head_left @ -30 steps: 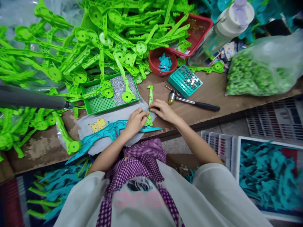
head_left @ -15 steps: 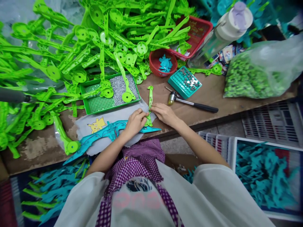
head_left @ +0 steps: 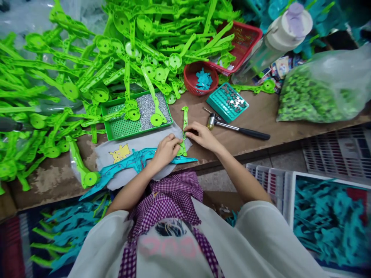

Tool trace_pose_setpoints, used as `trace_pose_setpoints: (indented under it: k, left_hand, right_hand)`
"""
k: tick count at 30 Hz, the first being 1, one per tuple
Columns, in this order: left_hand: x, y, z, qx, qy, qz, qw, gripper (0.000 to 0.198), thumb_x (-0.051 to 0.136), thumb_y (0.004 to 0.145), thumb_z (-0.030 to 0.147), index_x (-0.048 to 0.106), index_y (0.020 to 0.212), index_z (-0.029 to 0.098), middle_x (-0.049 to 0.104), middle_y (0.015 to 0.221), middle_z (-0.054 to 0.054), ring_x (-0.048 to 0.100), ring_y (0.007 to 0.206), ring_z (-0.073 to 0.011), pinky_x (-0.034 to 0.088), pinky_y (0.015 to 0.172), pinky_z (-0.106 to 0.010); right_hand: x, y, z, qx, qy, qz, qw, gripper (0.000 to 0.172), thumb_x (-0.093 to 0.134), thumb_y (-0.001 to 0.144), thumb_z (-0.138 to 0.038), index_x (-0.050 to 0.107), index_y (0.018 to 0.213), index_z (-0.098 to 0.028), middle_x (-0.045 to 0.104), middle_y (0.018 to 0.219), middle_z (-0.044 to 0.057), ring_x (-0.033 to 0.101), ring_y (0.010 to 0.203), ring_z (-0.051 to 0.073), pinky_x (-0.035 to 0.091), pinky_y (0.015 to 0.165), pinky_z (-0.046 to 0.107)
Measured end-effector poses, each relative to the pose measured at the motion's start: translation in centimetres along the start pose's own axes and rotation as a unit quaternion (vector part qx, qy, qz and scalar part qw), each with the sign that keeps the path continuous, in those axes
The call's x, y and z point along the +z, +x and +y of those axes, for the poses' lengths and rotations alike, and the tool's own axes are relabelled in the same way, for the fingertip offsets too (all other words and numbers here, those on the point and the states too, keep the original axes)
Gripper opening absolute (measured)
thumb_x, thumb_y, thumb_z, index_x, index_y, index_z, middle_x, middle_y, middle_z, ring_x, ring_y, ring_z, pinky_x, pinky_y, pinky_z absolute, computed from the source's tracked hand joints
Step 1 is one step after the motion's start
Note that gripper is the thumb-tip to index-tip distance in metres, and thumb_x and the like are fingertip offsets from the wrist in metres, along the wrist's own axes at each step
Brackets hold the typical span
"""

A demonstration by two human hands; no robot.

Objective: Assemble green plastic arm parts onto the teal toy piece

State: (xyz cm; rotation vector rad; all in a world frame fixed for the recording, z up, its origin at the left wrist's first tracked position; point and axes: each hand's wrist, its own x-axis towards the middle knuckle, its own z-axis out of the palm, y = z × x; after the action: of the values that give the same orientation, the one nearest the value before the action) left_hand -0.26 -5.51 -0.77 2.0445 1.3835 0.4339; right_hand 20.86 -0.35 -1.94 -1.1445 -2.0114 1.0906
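My left hand (head_left: 167, 150) is closed, its thumb and fingertips on the lower part of a narrow light-green plastic piece (head_left: 184, 116). That piece stretches away from me over the table, its wide end close to the near edge. My right hand (head_left: 203, 136) comes in from the other side, fingertips bent together at the piece's middle; anything small between them is hidden. Under my left wrist lies a long teal plastic part (head_left: 116, 170) with a jagged, blade-like outline. Both rest partly on a grey cloth (head_left: 101, 151) printed with a yellow cartoon figure.
A green tray (head_left: 118, 132) holds small metal pieces. Beyond it rises a heap of green plastic parts (head_left: 95, 69). To the right are a hammer (head_left: 240, 131), a teal rack of metal discs (head_left: 213, 101), a red basket (head_left: 199, 90), a bottle (head_left: 272, 42) and a bag of green pieces (head_left: 307, 96).
My right hand has lifted slightly and its thumb shows more apart from the index finger. My left hand stays on the green piece. The view has shifted a little.
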Motion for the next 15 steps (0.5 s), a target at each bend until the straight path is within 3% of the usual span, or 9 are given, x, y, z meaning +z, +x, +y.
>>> trace_pose_setpoints:
  k: [3, 7, 10, 15]
  left_hand:
    - [-0.2, 0.0, -0.1, -0.003, 0.0, -0.005, 1.0, 0.029, 0.049, 0.097, 0.014, 0.075, 0.109, 0.018, 0.061, 0.094, -0.006, 0.062, 0.089, -0.02, 0.052, 0.088, -0.034]
    - [-1.0, -0.3, 0.6, -0.008, 0.025, -0.006, 1.0, 0.031, 0.052, 0.096, 0.012, 0.073, 0.117, 0.02, 0.065, 0.099, -0.006, 0.065, 0.093, -0.0198, 0.053, 0.088, -0.032]
    - [-1.9, -1.2, 1.8, -0.028, 0.065, 0.0, 0.998, 0.032, 0.052, 0.097, 0.013, 0.069, 0.124, 0.017, 0.067, 0.104, -0.009, 0.067, 0.095, -0.0213, 0.054, 0.086, -0.032]
    - [-2.6, -3.3, 2.9, -0.028, 0.077, -0.054, 0.995, 0.031, 0.05, 0.099, 0.015, 0.068, 0.125, 0.018, 0.067, 0.108, -0.01, 0.069, 0.092, -0.0218, 0.055, 0.082, -0.032]
  right_hand:
    - [0.7, -1.8, -0.9, 0.018, -0.019, 0.06, 0.998, 0.028, 0.054, 0.1, -0.042, 0.074, 0.112, -0.026, 0.076, 0.116, 0.007, 0.069, 0.112, 0.023, 0.053, 0.101, 0.044]
    - [2.4, -3.6, -1.9, 0.016, -0.129, 0.037, 0.991, 0.031, 0.053, 0.101, -0.031, 0.071, 0.126, -0.03, 0.071, 0.134, 0.005, 0.066, 0.126, 0.023, 0.045, 0.113, 0.051]
    - [2.8, -3.7, -2.2, 0.024, -0.17, 0.023, 0.985, 0.035, 0.052, 0.101, -0.025, 0.068, 0.131, -0.032, 0.069, 0.138, 0.004, 0.065, 0.128, 0.022, 0.041, 0.116, 0.053]
    - [2.5, -3.3, -2.5, 0.038, -0.165, 0.025, 0.985, 0.031, 0.055, 0.1, -0.026, 0.07, 0.127, -0.033, 0.071, 0.134, 0.003, 0.067, 0.124, 0.022, 0.041, 0.115, 0.054]
